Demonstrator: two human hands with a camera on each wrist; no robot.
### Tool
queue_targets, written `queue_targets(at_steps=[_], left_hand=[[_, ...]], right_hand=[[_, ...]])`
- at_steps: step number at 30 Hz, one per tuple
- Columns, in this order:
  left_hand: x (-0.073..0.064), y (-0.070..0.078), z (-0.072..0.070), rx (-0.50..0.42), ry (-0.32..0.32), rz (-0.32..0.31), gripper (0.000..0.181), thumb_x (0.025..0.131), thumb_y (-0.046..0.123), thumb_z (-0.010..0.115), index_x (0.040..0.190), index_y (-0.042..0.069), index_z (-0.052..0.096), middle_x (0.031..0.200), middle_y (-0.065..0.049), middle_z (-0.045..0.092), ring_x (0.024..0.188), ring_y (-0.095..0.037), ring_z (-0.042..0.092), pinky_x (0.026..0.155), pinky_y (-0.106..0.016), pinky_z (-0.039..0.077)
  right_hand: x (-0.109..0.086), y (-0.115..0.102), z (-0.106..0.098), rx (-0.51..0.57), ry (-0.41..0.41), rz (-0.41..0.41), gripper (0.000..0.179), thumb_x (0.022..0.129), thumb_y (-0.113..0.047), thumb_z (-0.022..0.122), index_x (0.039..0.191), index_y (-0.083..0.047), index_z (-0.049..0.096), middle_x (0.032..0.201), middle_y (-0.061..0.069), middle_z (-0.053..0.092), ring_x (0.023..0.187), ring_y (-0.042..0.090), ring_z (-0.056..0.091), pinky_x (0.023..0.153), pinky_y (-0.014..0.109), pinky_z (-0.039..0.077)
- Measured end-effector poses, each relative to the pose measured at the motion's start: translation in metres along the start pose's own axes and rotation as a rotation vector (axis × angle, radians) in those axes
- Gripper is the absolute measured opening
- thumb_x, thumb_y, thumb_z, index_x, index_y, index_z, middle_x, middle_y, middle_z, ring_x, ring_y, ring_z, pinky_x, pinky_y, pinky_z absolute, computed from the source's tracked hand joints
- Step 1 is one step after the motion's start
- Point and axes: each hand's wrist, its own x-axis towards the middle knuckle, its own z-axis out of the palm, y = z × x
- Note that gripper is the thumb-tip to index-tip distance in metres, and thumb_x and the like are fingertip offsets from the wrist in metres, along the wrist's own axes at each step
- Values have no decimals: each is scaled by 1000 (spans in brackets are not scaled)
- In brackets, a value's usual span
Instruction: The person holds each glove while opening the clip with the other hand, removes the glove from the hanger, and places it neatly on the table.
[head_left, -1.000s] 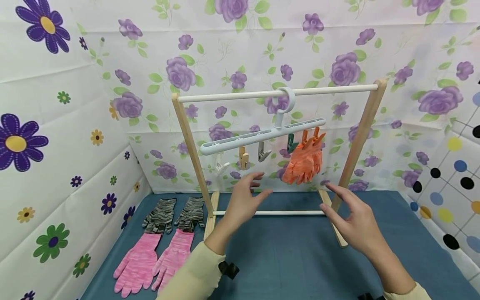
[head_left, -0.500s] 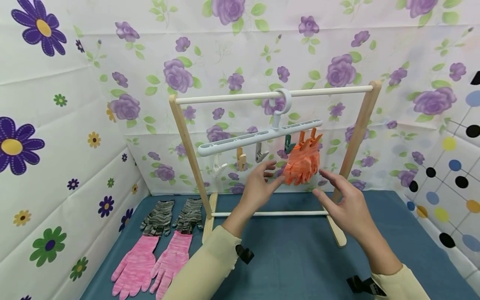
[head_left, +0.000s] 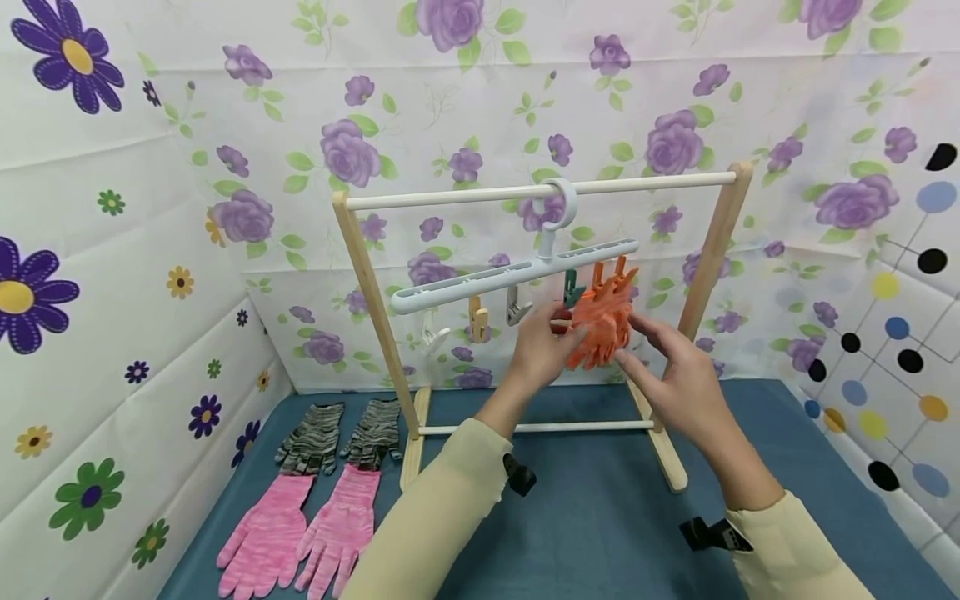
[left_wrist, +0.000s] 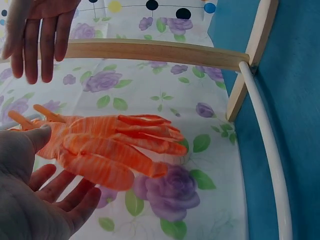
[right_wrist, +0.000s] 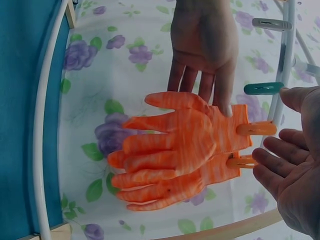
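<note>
A pair of orange knit gloves (head_left: 600,329) hangs by two orange clothespins (right_wrist: 256,128) from a pale blue clip hanger (head_left: 510,277). My left hand (head_left: 543,346) is at the gloves' left side, its fingers spread and partly behind them. In the left wrist view, the thumb of my left hand (left_wrist: 30,185) lies at the cuff end; contact is hard to tell. On the other side, my right hand (head_left: 678,383) is held with loose fingers close to the gloves. The right wrist view has my right hand (right_wrist: 300,165) beside the clothespins, holding nothing.
The hanger hooks over the white top rod (head_left: 450,197) of a wooden stand (head_left: 708,258). Green (head_left: 572,287), grey (head_left: 514,307), tan (head_left: 477,319) and white clothespins (head_left: 431,333) hang along it. Pink gloves (head_left: 262,533) and grey striped gloves (head_left: 311,437) lie on the blue cloth at left.
My left hand has moved right and up to the orange gloves. My right hand has shifted left and up toward them. The view has drifted slightly; the gloves still hang from the hanger.
</note>
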Motion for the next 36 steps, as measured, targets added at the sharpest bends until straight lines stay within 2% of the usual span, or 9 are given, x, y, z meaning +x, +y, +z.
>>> queue_targets(at_steps=[6,10,14,19,24,29,36], left_hand=[[8,7,9,27,44,15,29,105,28,72,122,5,72,114,-9,74,95,-19,73,74,-25,60],[6,10,8,30,34,16,26,106,25,70,117,3,75,107,-11,76,85,-16,74,67,-23,59],[0,13,8,22,-3,11,28,108,27,67,120,3,74,106,-10,76,83,-13,73,67,-22,58],[-7,17,8,-19,-41,1,30,109,29,66,121,3,72,106,-8,75,82,-11,70,69,-23,59],[-14,21,8,-65,-75,5,27,109,28,65,119,5,73,100,-2,73,82,-8,68,71,-23,58],[-21,23,8,-67,-90,12,22,109,28,65,115,9,74,96,4,72,81,-6,67,71,-23,57],[-31,26,7,-78,-96,38,19,109,28,65,109,12,74,93,7,70,80,-7,66,70,-23,56]], right_hand=[[11,-3,-1,48,20,4,58,101,-18,77,154,-8,55,149,17,60,137,38,58,108,59,46],[19,-9,-1,83,49,34,58,102,-18,75,156,-8,54,150,18,59,137,38,58,108,57,46],[25,-15,0,115,79,67,58,104,-20,73,156,-6,52,152,16,58,137,35,58,109,50,46],[30,-20,2,134,103,66,56,105,-20,72,155,-4,53,151,15,58,137,34,59,109,44,47],[33,-27,3,151,114,118,58,106,-26,70,157,-6,51,153,14,57,138,32,58,108,44,48],[33,-34,5,181,101,174,59,107,-30,68,157,-4,51,153,14,57,139,31,57,108,45,47],[31,-42,9,166,84,259,61,108,-41,63,155,-3,52,149,16,60,137,32,59,109,48,48]])
